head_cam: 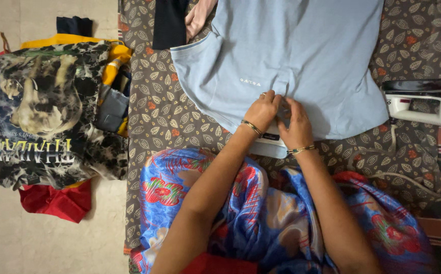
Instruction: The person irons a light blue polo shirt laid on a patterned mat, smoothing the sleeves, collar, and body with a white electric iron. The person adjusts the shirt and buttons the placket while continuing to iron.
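Observation:
A light blue T-shirt (291, 56) lies spread flat on a brown leaf-patterned cloth (164, 122). My left hand (263, 109) and my right hand (295, 124) sit close together at the shirt's near hem, fingers pinching the fabric there. Each wrist wears a bangle. A small white piece shows under the hem just below my hands.
A white electric iron (423, 106) rests at the right, its cord (423, 177) looping over the cloth. A pile of clothes (43, 111) topped by a dark printed shirt lies on the floor at the left, red fabric (53, 203) under it. Dark and pink garments (180, 20) lie at the top.

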